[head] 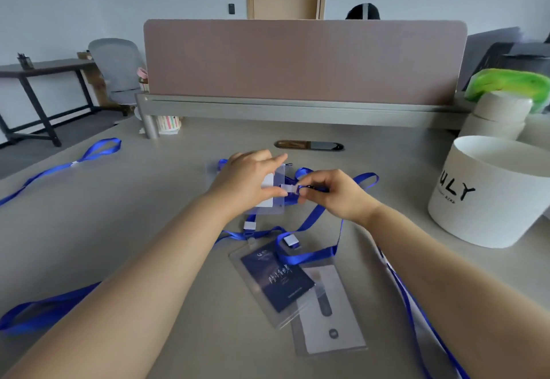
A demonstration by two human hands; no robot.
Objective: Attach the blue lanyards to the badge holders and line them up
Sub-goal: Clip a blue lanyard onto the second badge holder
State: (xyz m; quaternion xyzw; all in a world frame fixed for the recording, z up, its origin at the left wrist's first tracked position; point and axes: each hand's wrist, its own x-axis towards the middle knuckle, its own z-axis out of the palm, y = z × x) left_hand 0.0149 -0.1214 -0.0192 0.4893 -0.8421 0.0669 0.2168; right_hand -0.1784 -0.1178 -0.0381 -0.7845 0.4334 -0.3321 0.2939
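My left hand [250,182] holds a clear badge holder [272,192] with a white card, thumb and fingers pinching its right edge. My right hand [330,192] pinches the clip end of a blue lanyard [312,218] at that same edge. Closer to me lie two more badge holders: one with a dark blue card [276,282] and one with a white card [327,310], a blue lanyard draped over their tops. Another blue lanyard [74,163] lies at the far left, and one more [38,310] at the near left.
A white round box [488,194] marked with black letters stands at the right, white containers and a green thing behind it. A pink divider panel [303,60] runs across the back of the grey desk [134,215]. A dark cable slot [309,145] sits mid-desk.
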